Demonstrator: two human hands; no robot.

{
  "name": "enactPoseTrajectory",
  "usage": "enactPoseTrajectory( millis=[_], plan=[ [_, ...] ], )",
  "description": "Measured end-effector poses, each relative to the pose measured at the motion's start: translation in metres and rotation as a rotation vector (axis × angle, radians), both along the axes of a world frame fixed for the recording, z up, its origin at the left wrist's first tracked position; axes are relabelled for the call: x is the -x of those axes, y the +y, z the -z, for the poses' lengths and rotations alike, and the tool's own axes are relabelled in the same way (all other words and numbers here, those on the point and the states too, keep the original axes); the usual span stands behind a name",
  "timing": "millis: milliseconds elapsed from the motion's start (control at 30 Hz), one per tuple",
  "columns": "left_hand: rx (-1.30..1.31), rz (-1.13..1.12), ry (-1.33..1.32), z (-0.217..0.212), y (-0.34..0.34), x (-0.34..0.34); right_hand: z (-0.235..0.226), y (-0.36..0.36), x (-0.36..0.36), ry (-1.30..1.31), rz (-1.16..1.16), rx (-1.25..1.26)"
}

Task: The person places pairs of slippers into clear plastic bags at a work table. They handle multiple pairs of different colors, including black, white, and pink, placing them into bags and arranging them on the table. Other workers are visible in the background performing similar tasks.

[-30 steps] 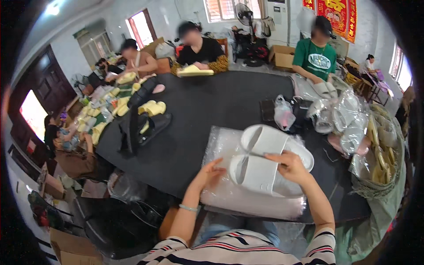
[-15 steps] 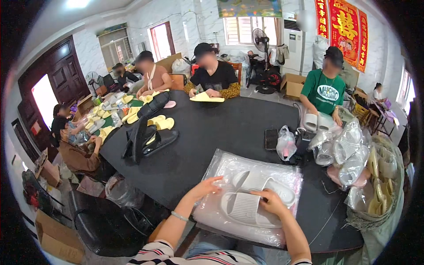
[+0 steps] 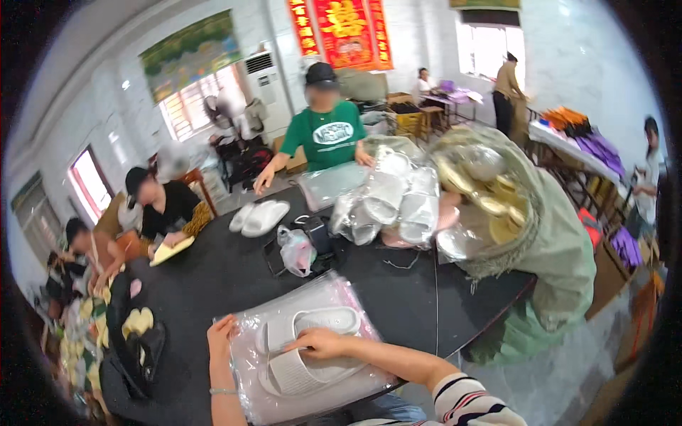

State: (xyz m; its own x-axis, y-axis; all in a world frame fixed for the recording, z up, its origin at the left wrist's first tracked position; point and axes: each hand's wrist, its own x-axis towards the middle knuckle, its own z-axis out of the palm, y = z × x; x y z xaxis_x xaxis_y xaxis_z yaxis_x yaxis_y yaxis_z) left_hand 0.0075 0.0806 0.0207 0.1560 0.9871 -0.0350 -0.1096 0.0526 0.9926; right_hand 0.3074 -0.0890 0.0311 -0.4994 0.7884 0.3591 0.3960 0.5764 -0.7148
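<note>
Since half a second ago the view has swung to the right: the bagged white slippers [image 3: 309, 348], which lay at the middle of the lower picture, now sit lower left, and the big green mesh sack [image 3: 540, 234] of wrapped goods fills the right side. The left hand [image 3: 222, 339], which earlier lay flat on top of the bag, now grips the clear plastic bag [image 3: 312, 295] at its left edge — fingers curled over the film. The right hand [image 3: 323, 343] has stayed on the slippers, fingers bent and pressing down on the nearer one through the plastic; whether it pinches anything I cannot tell.

Two slippers lie in the bag, side by side, soft-looking and ribbed across the strap. A second white pair [image 3: 259, 217] lies loose farther up the round black table [image 3: 398, 298] (two again, unbagged). Beside them sit one small knotted pouch [image 3: 297, 250] and a heap of shiny wrapped pairs [image 3: 387, 202] — too crumpled to count. Four other people sit or stand at the table's rim, the nearest in a green shirt [image 3: 328, 135].
</note>
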Motion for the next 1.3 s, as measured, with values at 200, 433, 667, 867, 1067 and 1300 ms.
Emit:
enactPoseTrajectory(
  millis=[200, 433, 667, 867, 1067, 1300],
  plan=[
    [0.064, -0.235, -0.191, 0.024, 0.028, 0.009, 0.004, 0.001, -0.005, 0.04, -0.004, -0.088],
    [-0.566, -0.23, 0.519, -0.01, -0.021, -0.033, 0.011, 0.005, -0.007, -0.029, 0.015, -0.068],
    [-0.369, 0.137, 0.746, 0.003, -0.121, -0.016, 0.002, 0.002, -0.006, -0.076, 0.013, -0.021],
    [-0.494, 0.218, 0.844, 0.021, -0.173, 0.011, 0.01, 0.008, -0.007, -0.067, -0.007, -0.036],
    [-0.644, 0.208, 0.974, 0.017, -0.183, 0.017, -0.011, 0.0, 0.001, -0.064, 0.031, -0.062],
    [-0.659, 0.18, 0.981, 0.015, -0.184, 0.013, -0.057, -0.001, 0.014, -0.229, 0.203, -0.195]
  ],
)
